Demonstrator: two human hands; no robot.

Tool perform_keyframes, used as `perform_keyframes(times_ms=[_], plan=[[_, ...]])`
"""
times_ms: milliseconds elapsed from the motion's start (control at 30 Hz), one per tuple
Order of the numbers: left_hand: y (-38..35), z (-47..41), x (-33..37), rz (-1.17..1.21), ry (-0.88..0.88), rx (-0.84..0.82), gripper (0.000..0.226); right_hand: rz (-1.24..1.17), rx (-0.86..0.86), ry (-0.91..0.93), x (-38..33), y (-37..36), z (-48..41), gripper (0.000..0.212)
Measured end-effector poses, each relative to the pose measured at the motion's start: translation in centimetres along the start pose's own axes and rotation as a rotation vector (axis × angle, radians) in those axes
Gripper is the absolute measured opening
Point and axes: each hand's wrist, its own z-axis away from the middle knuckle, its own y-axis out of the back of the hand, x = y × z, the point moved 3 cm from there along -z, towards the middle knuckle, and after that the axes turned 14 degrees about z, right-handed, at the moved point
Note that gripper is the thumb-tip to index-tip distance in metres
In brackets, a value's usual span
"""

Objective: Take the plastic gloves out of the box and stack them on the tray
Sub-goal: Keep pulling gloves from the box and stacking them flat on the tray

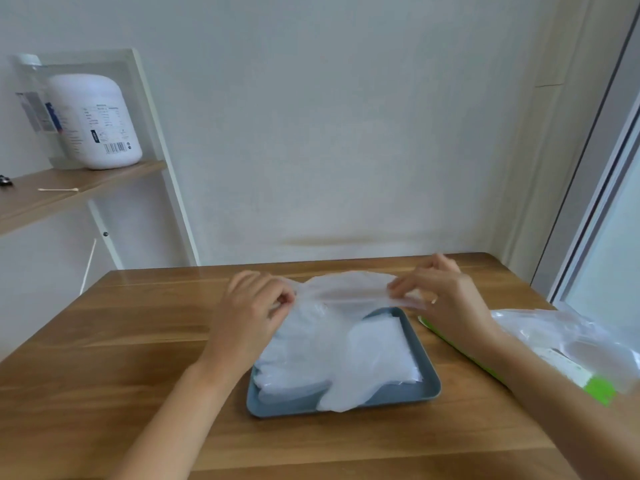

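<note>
A grey-blue tray [427, 368] lies on the wooden table, with a pile of clear plastic gloves [332, 355] on it. Above the tray's far edge a single plastic glove [343, 289] is stretched flat between both hands. My left hand [252, 306] pinches its left end with curled fingers. My right hand [440, 296] pinches the right end between thumb and fingertips. The green and white glove box [595, 389] lies at the right, mostly hidden behind my right forearm, with more clear gloves [568, 334] spilling over it.
The wooden table [121, 341] reaches to the white wall behind. A shelf unit [79, 185] at the left carries a large white jar [97, 123] and a cotton swab. A window frame [595, 202] runs along the right side.
</note>
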Motion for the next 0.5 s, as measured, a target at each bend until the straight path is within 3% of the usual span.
perform_keyframes(times_ms=[67,267,433,500], plan=[[-1.4,1.9,-0.7,0.011,0.024,-0.105,0.009,0.012,-0.089,-0.024,1.1,-1.9,1.6,0.011],[-4.4,4.3,-2.0,0.069,0.187,-0.355,0.014,0.067,-0.326,-0.056,2.7,-4.3,3.5,0.011],[-5.1,4.8,-1.7,-0.001,0.249,-0.539,0.013,0.117,-0.462,-0.032,3.6,-5.9,4.8,0.014],[-4.9,4.8,-1.4,-0.068,0.272,-0.583,0.022,0.135,-0.554,-0.060,3.9,-6.4,5.2,0.015]])
